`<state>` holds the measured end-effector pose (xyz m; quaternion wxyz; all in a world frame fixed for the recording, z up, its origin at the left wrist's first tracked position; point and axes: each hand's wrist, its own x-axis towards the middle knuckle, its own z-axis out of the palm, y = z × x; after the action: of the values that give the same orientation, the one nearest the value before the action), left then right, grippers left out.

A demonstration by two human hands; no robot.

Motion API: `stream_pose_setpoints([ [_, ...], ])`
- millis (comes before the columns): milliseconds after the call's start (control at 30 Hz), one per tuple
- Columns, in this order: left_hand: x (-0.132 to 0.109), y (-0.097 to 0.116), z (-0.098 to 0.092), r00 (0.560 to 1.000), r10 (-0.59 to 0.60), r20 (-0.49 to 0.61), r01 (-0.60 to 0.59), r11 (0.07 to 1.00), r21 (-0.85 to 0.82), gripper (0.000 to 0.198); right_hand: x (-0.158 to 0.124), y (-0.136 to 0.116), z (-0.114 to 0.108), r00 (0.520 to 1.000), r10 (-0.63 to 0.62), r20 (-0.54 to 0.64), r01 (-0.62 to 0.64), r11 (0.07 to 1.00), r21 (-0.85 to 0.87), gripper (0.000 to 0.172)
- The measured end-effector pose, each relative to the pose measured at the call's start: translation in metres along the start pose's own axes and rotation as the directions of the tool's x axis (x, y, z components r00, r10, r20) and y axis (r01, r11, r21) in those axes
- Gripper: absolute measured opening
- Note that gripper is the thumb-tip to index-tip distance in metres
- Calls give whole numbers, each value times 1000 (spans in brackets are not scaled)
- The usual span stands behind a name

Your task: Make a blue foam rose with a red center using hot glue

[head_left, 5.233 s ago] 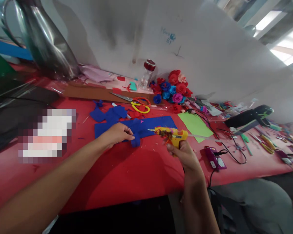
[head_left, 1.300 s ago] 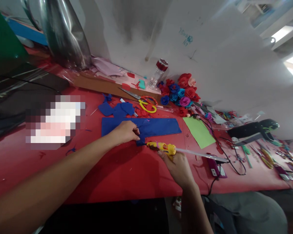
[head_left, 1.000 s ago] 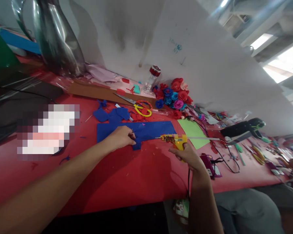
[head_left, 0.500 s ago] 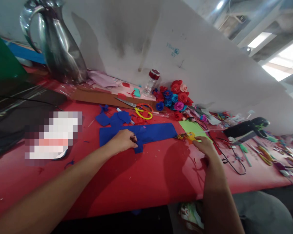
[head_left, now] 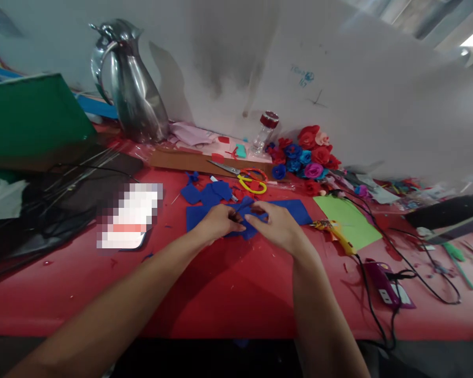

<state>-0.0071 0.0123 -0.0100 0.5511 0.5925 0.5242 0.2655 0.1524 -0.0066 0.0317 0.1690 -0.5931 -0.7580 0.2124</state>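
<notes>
Over a long blue sheet [head_left: 294, 211] on the red table, both hands meet at a small blue paper piece [head_left: 250, 229]. My left hand [head_left: 219, 221] pinches it from the left. From the right, the bent thumb and fingers of my right hand [head_left: 276, 224] close on the same piece; the exact fingertip contact is partly hidden. A yellow glue gun [head_left: 339, 237] lies to the right of my right hand, its nozzle by the sheet's right end. Several blue scraps [head_left: 211, 193] lie just behind the sheet.
Scissors [head_left: 248, 178] with yellow and orange handles lie behind the sheet, near paper flowers [head_left: 309, 155] and a glass bottle [head_left: 265, 134]. A steel jug [head_left: 136, 89] stands back left. A blurred phone-like object [head_left: 132, 218] lies left; green paper [head_left: 350, 220], cables and a purple power bank [head_left: 386, 283] lie right.
My right hand has let go of the glue gun, which now lies on the table, and has moved left to the blue piece beside my left hand. The view has swung left.
</notes>
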Motion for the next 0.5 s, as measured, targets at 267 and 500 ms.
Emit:
stream_pose_setpoints([
  [267, 6, -7, -3, 999, 26, -30, -26, 1000, -16, 16, 6, 22, 9, 1000, 18, 22, -22, 979, 200, 20],
  [500, 2, 1, -2, 999, -38, -34, 37, 999, -38, 21, 6, 20, 8, 999, -5, 53, -9, 968, 249, 17],
])
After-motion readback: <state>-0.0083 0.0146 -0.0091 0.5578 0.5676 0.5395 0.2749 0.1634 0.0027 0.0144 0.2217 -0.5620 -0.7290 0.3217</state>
